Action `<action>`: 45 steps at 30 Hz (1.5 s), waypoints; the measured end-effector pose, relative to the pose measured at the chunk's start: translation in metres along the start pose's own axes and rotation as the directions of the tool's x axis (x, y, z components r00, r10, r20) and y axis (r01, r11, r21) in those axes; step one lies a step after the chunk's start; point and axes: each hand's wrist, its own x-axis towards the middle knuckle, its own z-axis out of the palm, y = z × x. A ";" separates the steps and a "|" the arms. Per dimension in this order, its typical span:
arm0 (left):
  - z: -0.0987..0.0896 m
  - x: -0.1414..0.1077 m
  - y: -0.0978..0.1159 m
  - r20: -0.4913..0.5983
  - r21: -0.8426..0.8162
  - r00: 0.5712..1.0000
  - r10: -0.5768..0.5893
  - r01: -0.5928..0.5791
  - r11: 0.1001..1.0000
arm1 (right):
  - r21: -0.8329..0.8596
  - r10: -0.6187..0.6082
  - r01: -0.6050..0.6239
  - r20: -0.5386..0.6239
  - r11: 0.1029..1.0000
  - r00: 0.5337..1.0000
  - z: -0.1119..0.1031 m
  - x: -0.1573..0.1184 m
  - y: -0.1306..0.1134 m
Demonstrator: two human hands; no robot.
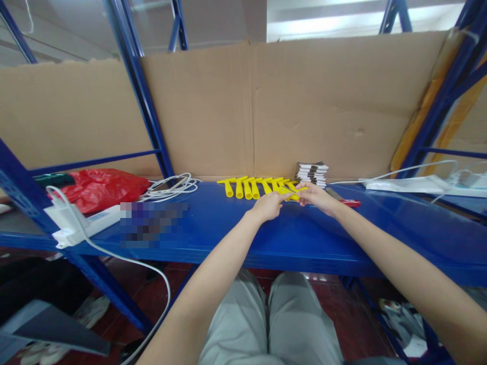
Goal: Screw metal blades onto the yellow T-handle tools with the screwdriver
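Note:
Several yellow T-shaped plastic pieces (247, 189) lie in a row on the blue shelf top, their round tube ends toward me. At the right end of the row, both hands meet around one more yellow T-shaped piece (292, 195). My left hand (266, 207) is closed at its left side, fingers bent in. From the right, my right hand (315, 196) pinches the same piece between thumb and fingers. Finer detail at the fingertips is too small to make out. Behind my right hand stands a stack of small white-and-black packs (312, 173).
A red-handled tool (350, 203) lies right of my right hand. On the left are a red plastic bag (104, 188), coiled white cable (171, 186) and a white power strip (89, 225). A cardboard sheet (304, 106) walls the back; blue posts (140, 91) frame the shelf.

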 end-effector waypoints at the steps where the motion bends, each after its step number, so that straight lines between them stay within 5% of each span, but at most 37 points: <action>1: 0.000 0.000 0.000 0.000 0.006 1.000 0.002 -0.002 1.000 | -0.002 0.001 -0.001 0.009 1.000 1.000 0.000 0.000 0.000; 6: -0.001 0.001 -0.002 -0.069 -0.029 0.997 -0.024 0.022 0.999 | -0.002 -0.022 0.022 0.029 1.000 0.999 -0.009 0.004 0.000; 10: -0.002 0.006 -0.004 -0.172 -0.116 0.983 -0.060 0.040 0.992 | -0.233 -0.120 0.068 -0.218 0.970 0.968 -0.040 0.012 0.005; 15: -0.004 0.009 -0.004 -0.262 -0.286 0.946 -0.188 0.110 0.952 | -0.754 -0.157 -0.137 -0.305 0.642 0.939 -0.085 0.016 0.024; 20: -0.006 0.008 -0.004 -0.212 -0.415 0.926 -0.313 0.205 0.887 | -0.864 0.004 -0.307 -0.333 0.398 0.943 -0.104 0.018 0.040; 29: -0.006 0.006 0.001 -0.283 -0.269 0.928 -0.244 0.167 0.948 | -0.842 0.014 -0.307 -0.336 0.443 0.942 -0.101 0.015 0.036; 45: 0.001 0.010 -0.007 -0.304 -0.279 0.936 -0.179 0.092 0.956 | -0.875 0.068 -0.343 -0.341 0.341 0.938 -0.101 0.012 0.036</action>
